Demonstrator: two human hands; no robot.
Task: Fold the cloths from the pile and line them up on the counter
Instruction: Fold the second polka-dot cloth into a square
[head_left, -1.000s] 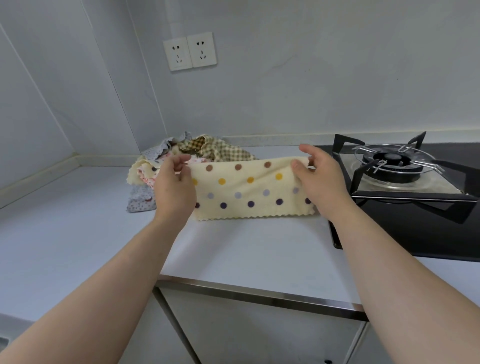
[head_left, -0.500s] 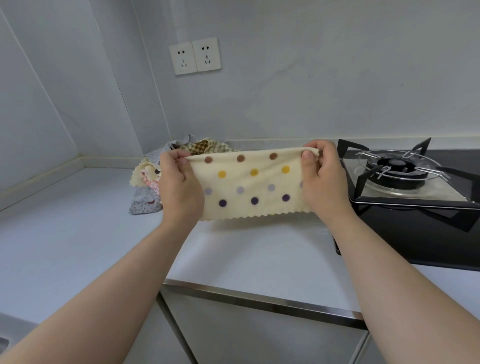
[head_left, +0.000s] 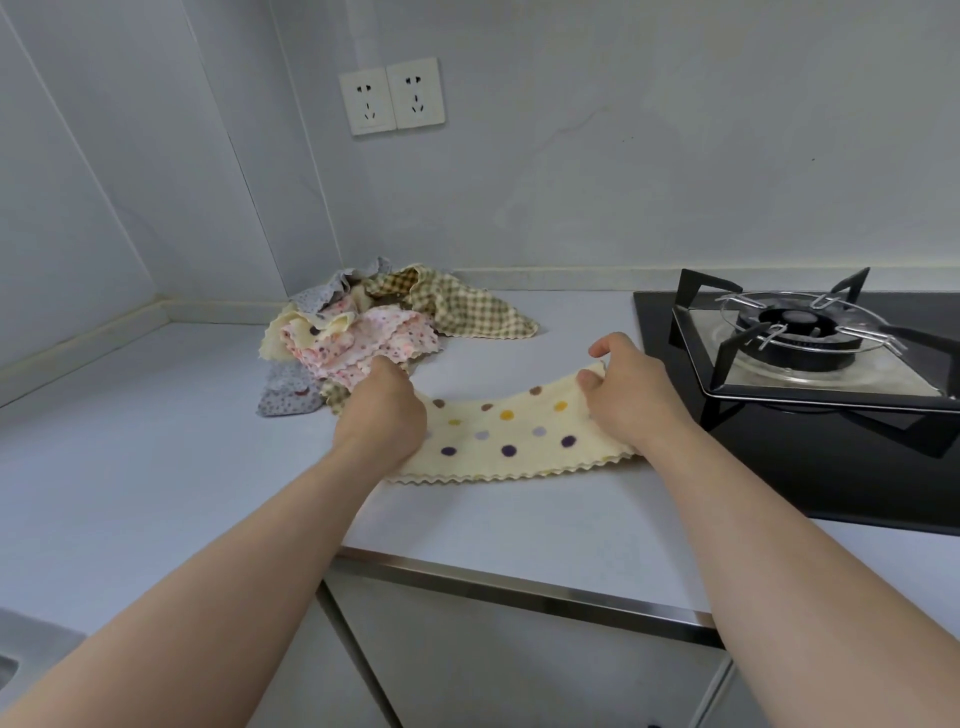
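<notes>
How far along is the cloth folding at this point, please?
No folded cloth is lined up yet. In hand: the polka-dot cloth, doubled into a strip, gripped at its ends by the left hand and right hand on the counter. Left: several crumpled cloths in the pile.

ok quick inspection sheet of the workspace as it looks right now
surface: pale counter, metal strip along its front edge
job's things: cream polka-dot cloth doubled over, its zigzag edges together on the near side, lying on the counter between the hands; pile of cloths unfolded in the back corner, apart from the gas hob; no finished cloth lined up
clutter: nothing seen
grippers: left hand grips the cloth's left end; right hand pinches its right end
cables: nothing seen
surroundings: black gas hob at right, nothing on its burner; double wall socket with nothing plugged in; cabinet below the counter
</notes>
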